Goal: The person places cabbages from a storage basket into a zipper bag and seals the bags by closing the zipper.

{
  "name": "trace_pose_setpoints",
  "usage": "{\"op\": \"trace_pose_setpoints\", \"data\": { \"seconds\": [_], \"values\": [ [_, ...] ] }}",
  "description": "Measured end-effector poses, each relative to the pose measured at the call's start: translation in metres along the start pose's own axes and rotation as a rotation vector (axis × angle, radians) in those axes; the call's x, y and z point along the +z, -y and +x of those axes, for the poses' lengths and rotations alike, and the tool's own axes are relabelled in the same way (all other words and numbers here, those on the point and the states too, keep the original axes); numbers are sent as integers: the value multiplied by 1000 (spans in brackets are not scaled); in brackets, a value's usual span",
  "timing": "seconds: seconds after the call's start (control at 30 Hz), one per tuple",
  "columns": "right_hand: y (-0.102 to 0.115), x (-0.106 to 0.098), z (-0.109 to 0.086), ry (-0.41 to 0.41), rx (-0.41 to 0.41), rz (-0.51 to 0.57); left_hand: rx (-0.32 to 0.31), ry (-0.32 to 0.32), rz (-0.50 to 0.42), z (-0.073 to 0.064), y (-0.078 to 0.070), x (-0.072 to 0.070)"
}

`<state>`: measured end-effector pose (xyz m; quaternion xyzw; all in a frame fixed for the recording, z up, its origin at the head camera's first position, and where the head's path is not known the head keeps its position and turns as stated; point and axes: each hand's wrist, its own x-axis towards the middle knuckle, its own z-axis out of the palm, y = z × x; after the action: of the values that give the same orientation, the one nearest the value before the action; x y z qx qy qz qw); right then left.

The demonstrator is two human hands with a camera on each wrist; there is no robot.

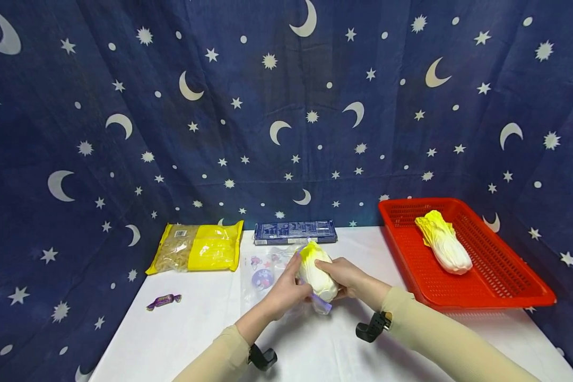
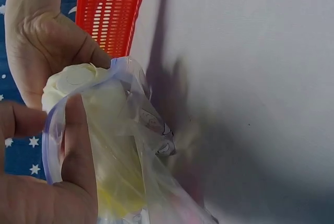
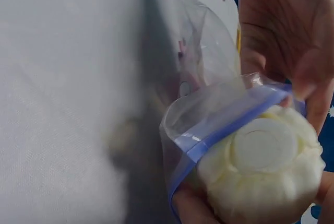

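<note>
A napa cabbage [image 1: 319, 276] with yellow leaf tips is held above the white table, its pale base facing me. My right hand [image 1: 347, 277] grips it, thumb laid across its top. A clear zip bag [image 1: 254, 297] with a purple rim and printed cartoon figures surrounds part of the cabbage. My left hand [image 1: 287, 293] pinches the bag's rim on the left side. In the left wrist view, the leafy end lies inside the bag [image 2: 156, 182] and the base [image 2: 73, 80] is at its mouth. The right wrist view shows the purple rim [image 3: 229, 125] beside the round base.
A red basket [image 1: 487, 302] on the right holds a second napa cabbage [image 1: 446, 244]. A yellow food packet [image 1: 215, 246] lies at the back left, with a dark blue flat package [image 1: 296, 232] beside it. A purple wrapped candy [image 1: 164, 301] is at the left.
</note>
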<state>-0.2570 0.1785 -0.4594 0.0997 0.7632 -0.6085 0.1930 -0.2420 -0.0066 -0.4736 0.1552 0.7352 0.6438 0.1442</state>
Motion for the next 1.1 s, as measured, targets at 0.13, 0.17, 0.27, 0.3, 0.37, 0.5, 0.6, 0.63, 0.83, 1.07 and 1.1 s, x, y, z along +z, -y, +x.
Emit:
{"op": "trace_pose_setpoints", "data": {
  "seconds": [0.13, 0.17, 0.27, 0.3, 0.37, 0.5, 0.6, 0.63, 0.83, 1.07, 1.1],
  "values": [
    [-1, -1, 0, -9, 49, 97, -11, -29, -41, 1, 1, -1],
    [-1, -2, 0, -13, 64, 131, -12, -37, -47, 2, 1, 0],
    [-3, -5, 1, -9, 101, 217, -8, -65, -31, 1, 1, 1],
    [-4, -5, 1, -1, 100, 228, -8, -73, -20, 1, 1, 1],
    [-4, -6, 3, 14, 97, 223, -9, -85, 1, 1, 1, 1],
    [-4, -5, 4, 53, 57, 214, -19, -91, 13, 0, -1, 2],
    [-3, -3, 3, 53, 34, 208, -18, -81, -13, -1, -3, 3],
    [-3, -2, 3, 43, 25, 200, -20, -77, -24, -2, -4, 4],
    [-1, 6, -4, -32, -17, 111, -32, -81, -73, -2, -4, 7],
    [-2, 12, -5, -55, -48, 45, 12, -106, -56, -2, -2, 6],
    [-3, 12, -5, -56, -53, 37, 21, -106, -52, -2, -2, 6]
  ]
}}
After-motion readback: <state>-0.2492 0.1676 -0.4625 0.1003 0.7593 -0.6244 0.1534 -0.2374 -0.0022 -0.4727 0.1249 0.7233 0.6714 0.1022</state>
